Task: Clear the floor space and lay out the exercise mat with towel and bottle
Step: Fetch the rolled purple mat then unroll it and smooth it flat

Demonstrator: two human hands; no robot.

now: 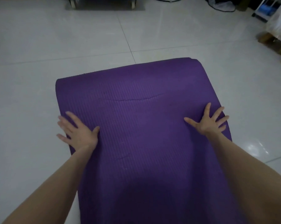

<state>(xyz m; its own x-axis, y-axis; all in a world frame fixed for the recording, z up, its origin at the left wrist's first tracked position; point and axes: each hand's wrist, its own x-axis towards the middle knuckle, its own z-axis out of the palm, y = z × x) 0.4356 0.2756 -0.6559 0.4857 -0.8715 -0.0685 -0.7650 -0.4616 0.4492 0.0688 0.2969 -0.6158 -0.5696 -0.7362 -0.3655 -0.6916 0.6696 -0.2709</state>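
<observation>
The purple ribbed foam exercise mat [141, 126] lay on the pale glossy tiled floor [39, 46], its far end curled in a roll. On the mat's left edge the left hand [79, 131] pressed flat, fingers straight and splayed, holding nothing. On its right edge the right hand [207, 121] pressed likewise, fingers spread wide, bare forearms trailing toward the camera.

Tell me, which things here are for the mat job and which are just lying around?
For the job:
- purple mat, far end curled, on the tiled floor
- left hand and right hand, both pressing flat on it
- no towel or bottle in view

Just lying about:
- white cart
- wooden blocks
- plastic-wrapped bundle
</observation>
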